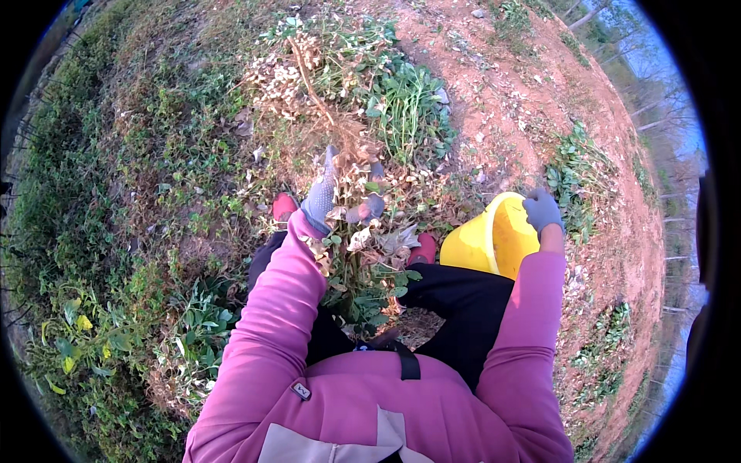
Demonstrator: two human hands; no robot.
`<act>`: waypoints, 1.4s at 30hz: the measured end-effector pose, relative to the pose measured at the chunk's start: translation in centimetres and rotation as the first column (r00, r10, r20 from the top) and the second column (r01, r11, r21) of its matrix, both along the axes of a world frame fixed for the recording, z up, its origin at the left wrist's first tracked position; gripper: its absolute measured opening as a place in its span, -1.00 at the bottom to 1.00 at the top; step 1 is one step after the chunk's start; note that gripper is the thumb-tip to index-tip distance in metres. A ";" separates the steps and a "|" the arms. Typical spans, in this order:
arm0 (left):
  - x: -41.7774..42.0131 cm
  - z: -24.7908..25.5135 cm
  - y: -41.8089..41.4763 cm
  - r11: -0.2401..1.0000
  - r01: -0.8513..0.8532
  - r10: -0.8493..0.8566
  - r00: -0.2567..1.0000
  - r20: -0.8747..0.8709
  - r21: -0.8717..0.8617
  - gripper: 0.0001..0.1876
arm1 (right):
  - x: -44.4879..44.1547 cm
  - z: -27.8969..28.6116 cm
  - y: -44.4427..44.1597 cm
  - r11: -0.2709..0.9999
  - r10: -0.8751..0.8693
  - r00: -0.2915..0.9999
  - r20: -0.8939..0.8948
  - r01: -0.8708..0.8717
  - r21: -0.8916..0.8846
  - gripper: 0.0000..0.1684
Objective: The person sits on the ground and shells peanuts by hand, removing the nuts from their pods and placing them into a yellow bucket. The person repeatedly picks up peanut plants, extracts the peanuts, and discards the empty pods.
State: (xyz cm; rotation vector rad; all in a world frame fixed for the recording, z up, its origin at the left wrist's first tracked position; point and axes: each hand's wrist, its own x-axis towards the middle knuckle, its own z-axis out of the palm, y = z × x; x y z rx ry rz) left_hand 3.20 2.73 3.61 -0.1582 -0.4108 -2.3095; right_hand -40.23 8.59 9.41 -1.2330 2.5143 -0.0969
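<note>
My left hand (322, 194), in a grey dotted work glove, grips a bunch of uprooted peanut plants (362, 249) between my knees. Its gloved fingertips show on the far side of the stems. The tangled brown roots (350, 136) point away from me, and the leafy end hangs towards my lap. Over the far right rim of a tilted yellow plastic bucket (469, 243) is my right hand (542, 209), gloved in grey with its fingers curled. Whether it holds anything cannot be seen. The bucket stands beside my right leg.
Ahead lie a heap of peanut pods (283, 81) and pulled green plants (408, 110). My red shoes (424, 249) are on either side of the bunch. Low weeds (75, 191) cover the left; reddish bare soil (492, 104) with scattered leaves stretches to the right, with trees beyond.
</note>
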 end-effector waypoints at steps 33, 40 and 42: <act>29.1 13.4 16.2 0.910 0.402 0.357 -0.885 0.300 0.102 -0.37 | 14.8 0.9 -5.4 0.657 0.740 0.566 0.363 -0.724 -0.211 -0.50; 41.8 3.5 31.2 0.988 -0.153 -0.138 -0.954 0.268 -0.036 -0.25 | 16.5 0.6 -5.5 0.628 0.748 0.535 0.392 -0.761 -0.159 -0.52; 48.0 -1.5 36.7 0.875 -0.408 -0.171 -0.765 0.621 -0.261 -0.32 | 16.2 0.0 -5.9 0.619 0.751 0.524 0.401 -0.770 -0.155 -0.51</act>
